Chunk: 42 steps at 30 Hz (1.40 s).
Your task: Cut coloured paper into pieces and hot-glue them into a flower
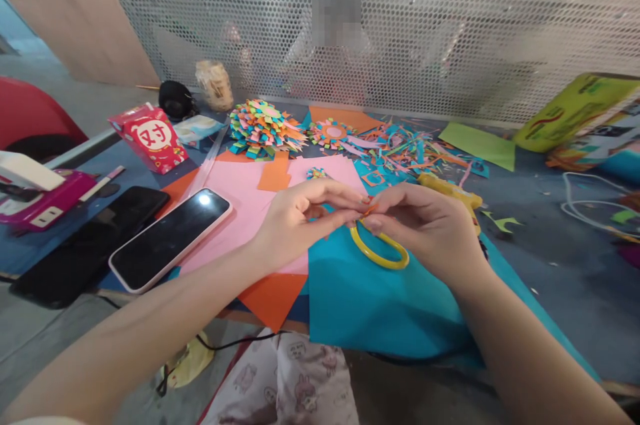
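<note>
Orange paper bit (371, 209) is being pinched by the left hand (295, 215) and right hand (435, 221), close together above blue paper (370, 311)

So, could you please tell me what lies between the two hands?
In the head view, a small orange piece sits between the left hand and right hand, with a yellow loop just below.

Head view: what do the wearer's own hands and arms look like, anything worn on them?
The left hand and right hand are gloveless, with no ring or watch visible. Both forearms look uncovered; a pale edge, perhaps a sleeve, shows at bottom left.
</note>
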Motion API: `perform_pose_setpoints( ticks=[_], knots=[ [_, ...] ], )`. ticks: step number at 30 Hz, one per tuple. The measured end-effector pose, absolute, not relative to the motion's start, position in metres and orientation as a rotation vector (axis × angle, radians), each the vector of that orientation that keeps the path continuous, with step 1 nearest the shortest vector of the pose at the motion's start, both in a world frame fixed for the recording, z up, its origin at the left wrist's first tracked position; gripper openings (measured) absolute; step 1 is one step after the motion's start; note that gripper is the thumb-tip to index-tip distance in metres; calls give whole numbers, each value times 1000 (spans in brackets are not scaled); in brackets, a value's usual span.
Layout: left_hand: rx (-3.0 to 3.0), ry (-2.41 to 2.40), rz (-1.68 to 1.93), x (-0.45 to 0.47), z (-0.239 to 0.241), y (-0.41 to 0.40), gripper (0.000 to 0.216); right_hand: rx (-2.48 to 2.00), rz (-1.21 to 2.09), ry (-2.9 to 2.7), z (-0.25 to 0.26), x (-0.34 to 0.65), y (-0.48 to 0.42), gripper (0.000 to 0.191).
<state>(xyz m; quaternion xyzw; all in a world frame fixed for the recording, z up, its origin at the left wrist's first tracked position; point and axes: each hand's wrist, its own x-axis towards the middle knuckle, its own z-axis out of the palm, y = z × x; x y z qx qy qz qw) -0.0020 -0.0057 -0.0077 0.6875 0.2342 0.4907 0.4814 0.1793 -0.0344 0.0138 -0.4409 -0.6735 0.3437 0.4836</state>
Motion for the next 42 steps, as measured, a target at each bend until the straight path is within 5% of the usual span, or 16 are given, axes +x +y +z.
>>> perform_pose_setpoints(
  ticks=[34, 42],
  knots=[
    [1725, 652, 1330, -2, -4, -10, 7, -1015, 819, -1745, 14, 179, -38, 9],
    [1165, 456, 997, 2, -3, 0, 17, -987, 792, -1755, 15, 180, -38, 9]
  ],
)
